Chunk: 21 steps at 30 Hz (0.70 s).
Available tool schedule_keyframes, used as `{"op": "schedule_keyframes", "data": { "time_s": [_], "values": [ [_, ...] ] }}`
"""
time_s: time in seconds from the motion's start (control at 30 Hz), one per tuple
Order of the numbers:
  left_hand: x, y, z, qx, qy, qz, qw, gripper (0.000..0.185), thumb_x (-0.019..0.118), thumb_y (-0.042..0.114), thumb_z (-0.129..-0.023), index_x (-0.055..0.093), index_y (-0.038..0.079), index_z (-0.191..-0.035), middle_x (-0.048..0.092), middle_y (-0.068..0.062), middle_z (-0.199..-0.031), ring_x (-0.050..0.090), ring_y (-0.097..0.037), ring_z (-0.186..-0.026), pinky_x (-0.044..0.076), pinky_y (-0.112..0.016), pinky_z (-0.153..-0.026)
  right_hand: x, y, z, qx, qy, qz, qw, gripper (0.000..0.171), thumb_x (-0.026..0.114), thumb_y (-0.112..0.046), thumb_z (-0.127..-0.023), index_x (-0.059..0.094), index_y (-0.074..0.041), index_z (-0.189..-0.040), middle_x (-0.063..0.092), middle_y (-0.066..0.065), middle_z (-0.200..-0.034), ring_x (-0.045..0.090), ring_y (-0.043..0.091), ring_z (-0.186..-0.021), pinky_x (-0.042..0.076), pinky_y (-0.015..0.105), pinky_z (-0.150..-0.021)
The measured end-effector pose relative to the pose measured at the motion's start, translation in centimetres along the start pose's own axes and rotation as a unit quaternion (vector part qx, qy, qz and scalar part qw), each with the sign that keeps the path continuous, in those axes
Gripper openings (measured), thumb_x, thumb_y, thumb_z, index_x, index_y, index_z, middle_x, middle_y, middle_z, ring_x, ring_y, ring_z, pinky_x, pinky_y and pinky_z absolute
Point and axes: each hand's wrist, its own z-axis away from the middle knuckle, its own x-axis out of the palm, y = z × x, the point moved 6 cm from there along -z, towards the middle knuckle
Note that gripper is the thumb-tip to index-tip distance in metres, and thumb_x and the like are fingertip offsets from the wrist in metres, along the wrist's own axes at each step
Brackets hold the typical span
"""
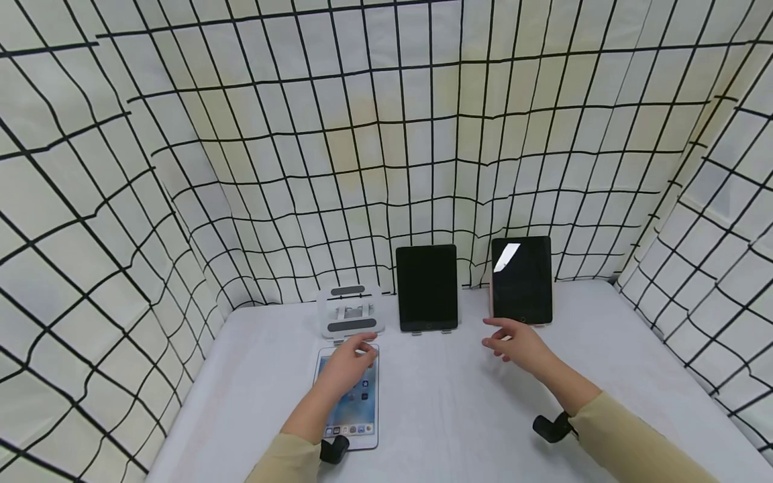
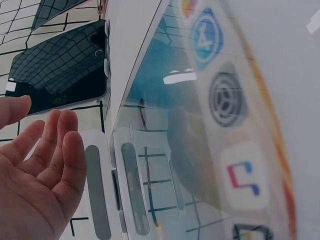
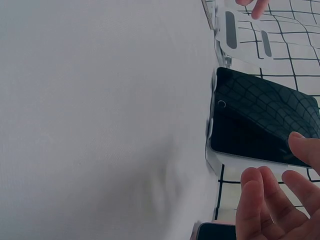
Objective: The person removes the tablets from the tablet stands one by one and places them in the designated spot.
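Note:
A white tablet (image 1: 362, 416) with a lit home screen lies flat on the table at the left. Over its upper part hovers my left hand (image 1: 351, 362), fingers loosely bent and holding nothing. Just beyond stands a white tablet stand (image 1: 353, 325) with grey pads and no tablet on it. A black-screened tablet (image 1: 427, 288) leans on a stand in the middle. Another dark tablet (image 1: 522, 280) leans at the right. My right hand (image 1: 517, 345) hangs in the air in front of that right tablet, thumb and fingers apart with nothing between them.
Behind the stands rises a white cloth wall with a black grid (image 1: 423, 147), and similar grid walls flank the table (image 1: 447, 402) on both sides. Black wrist cameras (image 1: 552, 427) sit below each hand, close over the table.

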Motion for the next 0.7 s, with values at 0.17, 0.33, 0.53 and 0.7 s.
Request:
{"op": "schedule_keyframes", "data": {
  "time_s": [0.17,0.33,0.53,0.7],
  "values": [
    [-0.1,-0.1,-0.6,0.000,0.002,0.001,1.0000,0.041,0.060,0.026,-0.099,0.057,0.018,-0.139,0.064,0.000,-0.107,0.063,-0.014,-0.086,0.048,-0.033,-0.068,0.0,0.1,-0.3,0.003,0.004,0.014,1.000,0.058,0.074,-0.029,-0.090,0.055,-0.011,-0.141,0.065,0.006,-0.098,0.065,0.026,-0.082,0.055,0.032,-0.070],
    [0.0,0.2,-1.2,0.009,0.011,0.001,0.9999,0.042,0.061,0.027,-0.099,0.056,0.018,-0.140,0.063,0.001,-0.110,0.063,-0.016,-0.091,0.049,-0.035,-0.071,0.4,0.3,-0.6,0.008,0.005,0.010,1.000,0.064,0.076,-0.031,-0.089,0.051,-0.013,-0.145,0.065,0.006,-0.101,0.063,0.026,-0.082,0.053,0.031,-0.069],
    [0.4,1.2,-2.3,0.032,0.034,0.015,0.9988,0.043,0.061,0.023,-0.098,0.055,0.015,-0.140,0.064,-0.002,-0.115,0.062,-0.023,-0.105,0.053,-0.039,-0.078,1.0,-0.2,-1.6,-0.018,-0.001,0.016,1.000,0.073,0.074,-0.030,-0.090,0.039,-0.016,-0.153,0.063,0.007,-0.108,0.062,0.023,-0.083,0.051,0.029,-0.068],
    [0.8,2.1,-3.4,0.028,0.052,0.020,0.9981,0.046,0.062,0.024,-0.098,0.053,0.018,-0.142,0.064,-0.002,-0.120,0.062,-0.023,-0.107,0.054,-0.038,-0.078,1.2,-0.7,-2.6,-0.024,0.012,0.033,0.999,0.074,0.074,-0.031,-0.090,0.038,-0.019,-0.153,0.063,0.006,-0.108,0.058,0.020,-0.081,0.050,0.030,-0.068]
  ]
}}
